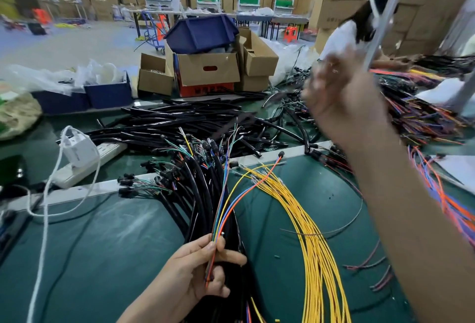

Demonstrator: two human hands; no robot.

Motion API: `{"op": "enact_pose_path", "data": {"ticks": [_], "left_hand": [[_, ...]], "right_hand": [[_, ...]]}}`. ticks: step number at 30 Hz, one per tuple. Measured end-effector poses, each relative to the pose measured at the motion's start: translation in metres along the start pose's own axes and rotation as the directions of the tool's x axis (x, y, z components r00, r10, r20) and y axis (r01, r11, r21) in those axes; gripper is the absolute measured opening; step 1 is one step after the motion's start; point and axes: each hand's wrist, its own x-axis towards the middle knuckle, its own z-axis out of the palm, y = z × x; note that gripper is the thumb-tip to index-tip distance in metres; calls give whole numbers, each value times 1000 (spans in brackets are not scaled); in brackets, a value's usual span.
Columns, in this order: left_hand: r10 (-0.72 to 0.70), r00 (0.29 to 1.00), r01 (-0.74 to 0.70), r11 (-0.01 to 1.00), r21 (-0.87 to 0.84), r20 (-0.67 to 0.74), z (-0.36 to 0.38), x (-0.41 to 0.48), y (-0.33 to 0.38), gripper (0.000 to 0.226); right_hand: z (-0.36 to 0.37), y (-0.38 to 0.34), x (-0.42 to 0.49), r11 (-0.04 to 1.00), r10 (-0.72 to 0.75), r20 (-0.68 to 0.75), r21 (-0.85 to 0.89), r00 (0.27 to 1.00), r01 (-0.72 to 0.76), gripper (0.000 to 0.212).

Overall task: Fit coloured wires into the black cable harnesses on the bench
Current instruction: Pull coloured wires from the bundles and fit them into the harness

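Left of the yellow wires (308,219), the left hand (195,271) pinches coloured wires (226,207) in its fingers (231,258); they point away up the bench (102,245). The right hand (341,99) is farther off, maybe open, too blurry to tell.

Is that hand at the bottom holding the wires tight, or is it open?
Holding: the left hand pinches the coloured wires between thumb and fingers.

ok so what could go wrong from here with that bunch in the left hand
The left hand pinches the coloured wires only near their lower ends, so one may slip out. Their free ends fan over the black harnesses and the yellow wires and could snag. The right hand is raised and blurred, giving no support.
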Motion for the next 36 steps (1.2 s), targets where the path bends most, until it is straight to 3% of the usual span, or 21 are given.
{"op": "enact_pose_path", "data": {"ticks": [2,4,7,9,13,15,21,26,36], "left_hand": [[-20,1000,20,1000,-4,-1,-2,-1,1,12],[-42,999,43,998,-47,23,-3,-2,3,10],[-66,997,68,996,-53,36,-3,-3,5,11],[-66,997,66,998,8,30,1,-3,4,10],[-35,998,34,999,-31,-52,14,-5,1,11],[-12,996,2,993,-121,-85,19,-6,1,10],[27,989,-42,994,-101,-146,22,-10,4,12],[59,982,-51,998,48,-177,20,-17,5,23],[-74,990,117,907,404,-121,17,-42,15,25]], "right_hand": [[-5,30,-16,962,265,-8,64,964,-264,34],[-19,71,-33,903,429,-59,-1,901,-430,32],[-39,98,-38,815,534,-177,-154,827,-559,25],[-45,103,-35,796,562,-192,-140,805,-589,24],[-40,111,-29,806,590,-135,162,796,-570,29],[-38,115,-27,803,589,-137,207,796,-559,32],[-37,125,-21,873,442,-330,-58,834,-485,32],[-58,122,0,862,396,-457,-113,796,-494,26],[-96,120,32,832,355,-507,-211,786,-512,29]]}}
